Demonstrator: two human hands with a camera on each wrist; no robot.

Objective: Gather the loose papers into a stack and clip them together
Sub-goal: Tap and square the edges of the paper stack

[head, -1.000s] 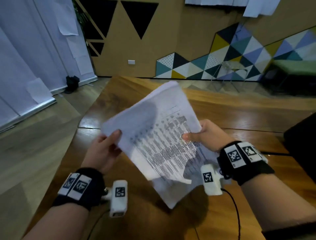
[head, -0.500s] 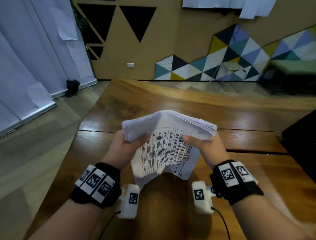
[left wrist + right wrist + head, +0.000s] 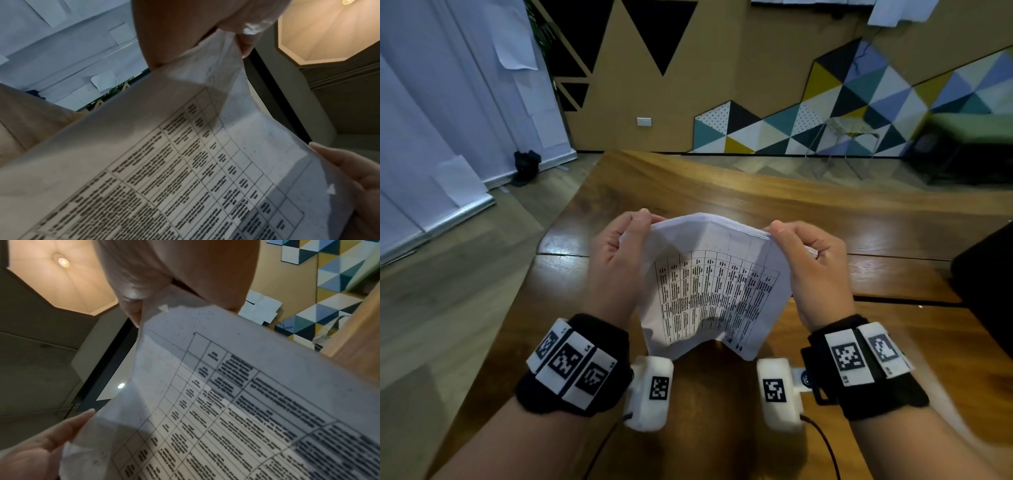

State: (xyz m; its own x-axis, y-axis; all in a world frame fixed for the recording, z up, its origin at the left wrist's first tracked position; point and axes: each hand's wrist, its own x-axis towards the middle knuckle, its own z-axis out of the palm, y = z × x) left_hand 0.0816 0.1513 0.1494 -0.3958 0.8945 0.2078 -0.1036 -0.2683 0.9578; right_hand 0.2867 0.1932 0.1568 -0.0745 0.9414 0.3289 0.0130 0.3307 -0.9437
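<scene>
At 9 o'clock of the sheets, the left hand (image 3: 619, 260) pinches the upper left corner of the papers (image 3: 715, 291), its fingers curled around the edge. The stack hangs upright between both hands, above the wooden desk (image 3: 722, 192); its lower edge looks uneven. At 3 o'clock, the right hand (image 3: 815, 270) grips the upper right corner the same way. I think it is better to loosen both grips a little and tap the lower edge on the desk, so the sheets align. No clip is visible.
</scene>
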